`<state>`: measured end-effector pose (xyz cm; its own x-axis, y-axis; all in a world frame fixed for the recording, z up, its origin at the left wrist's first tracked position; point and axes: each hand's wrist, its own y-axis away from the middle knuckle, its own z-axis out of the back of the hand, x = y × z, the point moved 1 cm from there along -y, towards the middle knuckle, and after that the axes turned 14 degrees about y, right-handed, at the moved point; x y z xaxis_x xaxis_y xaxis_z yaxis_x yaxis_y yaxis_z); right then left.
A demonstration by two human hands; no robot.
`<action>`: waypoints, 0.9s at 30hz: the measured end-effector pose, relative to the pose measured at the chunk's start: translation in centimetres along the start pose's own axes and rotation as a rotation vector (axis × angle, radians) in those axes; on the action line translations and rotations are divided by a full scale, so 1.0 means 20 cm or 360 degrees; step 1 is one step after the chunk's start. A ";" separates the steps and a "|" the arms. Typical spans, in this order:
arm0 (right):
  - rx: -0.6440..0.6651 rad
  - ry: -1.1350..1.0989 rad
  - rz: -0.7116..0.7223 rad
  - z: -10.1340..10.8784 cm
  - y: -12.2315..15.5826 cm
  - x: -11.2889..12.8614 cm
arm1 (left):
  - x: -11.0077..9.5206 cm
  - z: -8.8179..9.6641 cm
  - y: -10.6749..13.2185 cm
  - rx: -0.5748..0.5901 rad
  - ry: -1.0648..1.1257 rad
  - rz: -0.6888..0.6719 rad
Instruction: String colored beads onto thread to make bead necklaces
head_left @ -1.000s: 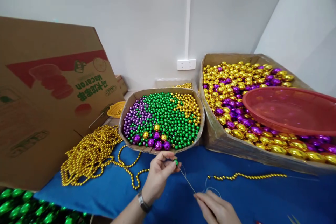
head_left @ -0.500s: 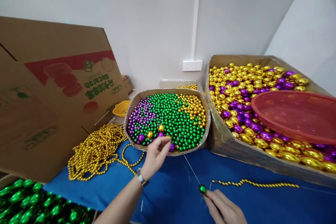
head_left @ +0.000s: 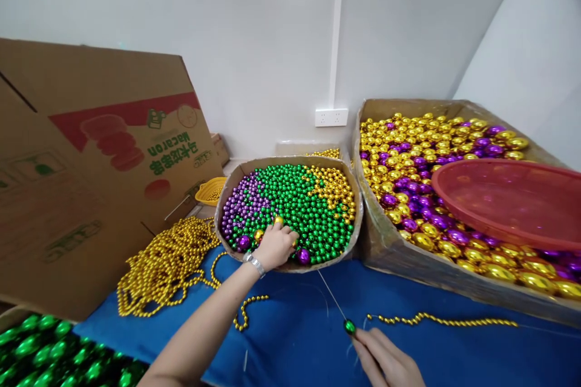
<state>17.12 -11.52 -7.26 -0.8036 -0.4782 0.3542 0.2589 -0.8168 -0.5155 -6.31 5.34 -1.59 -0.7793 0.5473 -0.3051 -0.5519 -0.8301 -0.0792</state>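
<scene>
My left hand [head_left: 275, 247] is down in the cardboard box of small beads [head_left: 358, 236], its fingers curled over a gold bead [head_left: 294, 243]; the fingertips are partly hidden. Large purple beads [head_left: 303, 256] lie on either side of it, with another large gold bead [head_left: 278, 220] just above. Small green, purple and gold beads fill this box. At the lower right, my right hand [head_left: 388, 357] pinches a shiny green bead [head_left: 349, 326]. From that bead a thin straight needle [head_left: 331, 293] points up toward the box, and fine thread trails below.
A short gold bead strand [head_left: 442, 318] lies on the blue cloth [head_left: 299, 338]. Gold bead strands [head_left: 167, 266] are heaped at left, beside a large carton [head_left: 109, 193]. On the right, a red basin [head_left: 508, 199] rests in a big box [head_left: 385, 248] of gold and purple beads. Large green beads [head_left: 54, 354] fill the lower left.
My left hand has moved forward and down among the beads, its fingers now over a gold bead. A loose gold strand end shows where my forearm was. My right hand stays nearly still.
</scene>
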 end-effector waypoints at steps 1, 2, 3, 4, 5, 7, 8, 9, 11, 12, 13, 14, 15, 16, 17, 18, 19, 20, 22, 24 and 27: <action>0.0008 -0.0003 -0.0005 0.00 0.00 0.00 | 0.00 0.00 0.00 -0.0018 0.0029 -0.0007; 0.0008 -0.0007 -0.0008 -0.01 0.00 -0.01 | 0.00 -0.01 0.00 -0.0044 0.0077 -0.0018; 0.0005 -0.0009 -0.0005 -0.01 0.00 -0.01 | 0.00 -0.01 0.01 -0.0075 0.0145 -0.0032; -0.0001 -0.0010 0.0003 -0.01 0.00 -0.01 | 0.00 -0.01 0.01 -0.0110 0.0230 -0.0044; -0.0013 -0.0011 0.0008 -0.01 0.01 -0.01 | 0.00 0.00 0.02 -0.0153 0.0334 -0.0050; -0.0029 -0.0007 0.0006 -0.01 0.01 -0.01 | -0.02 0.01 0.03 -0.0242 0.0610 -0.0025; -0.0028 -0.0003 0.0006 -0.01 0.01 -0.01 | -0.03 0.02 0.04 -0.0281 0.0823 0.0013; -0.0028 0.0001 0.0005 -0.01 0.00 0.00 | -0.05 0.02 0.06 -0.0308 0.1111 0.0071; -0.0038 0.0002 0.0009 0.00 -0.01 0.00 | -0.09 0.02 0.08 -0.0298 0.1866 0.0223; -0.0044 -0.0006 0.0012 0.00 -0.01 0.01 | -0.12 0.02 0.10 -0.0277 0.2262 0.0307; -0.0055 -0.0018 0.0017 0.00 -0.02 0.01 | -0.15 0.01 0.11 -0.0260 0.2611 0.0384; -0.0066 -0.0032 0.0017 0.00 -0.02 0.02 | -0.17 -0.01 0.12 -0.0255 0.2880 0.0447; -0.0071 -0.0050 0.0014 0.00 -0.03 0.02 | -0.20 -0.02 0.14 -0.0260 0.3054 0.0490; -0.0070 -0.0070 0.0013 0.01 -0.03 0.03 | -0.22 -0.04 0.15 -0.0294 0.3139 0.0514; -0.0068 -0.0087 0.0011 0.01 -0.03 0.03 | -0.23 -0.05 0.16 -0.0352 0.3141 0.0513; -0.0064 -0.0098 0.0010 0.01 -0.03 0.03 | -0.25 -0.06 0.16 -0.0413 0.3076 0.0484; -0.0053 -0.0104 0.0007 0.02 -0.03 0.03 | -0.25 -0.07 0.17 -0.0463 0.2961 0.0437; -0.0041 -0.0104 0.0004 0.02 -0.02 0.02 | -0.26 -0.07 0.18 -0.0488 0.2819 0.0384; -0.0040 -0.0074 -0.0003 0.03 -0.02 0.02 | -0.26 -0.07 0.19 -0.0453 0.2523 0.0270; -0.0039 -0.0030 -0.0009 0.04 -0.01 0.00 | -0.25 -0.06 0.20 -0.0384 0.2321 0.0162; -0.0014 0.0022 -0.0022 0.05 -0.01 -0.01 | -0.24 -0.04 0.22 -0.0334 0.2239 0.0039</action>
<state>17.74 -11.60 -6.45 -0.8146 -0.4624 0.3503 0.2432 -0.8204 -0.5175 -4.72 -0.99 -1.25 0.2208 0.0755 -0.9724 -0.3924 -0.9059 -0.1595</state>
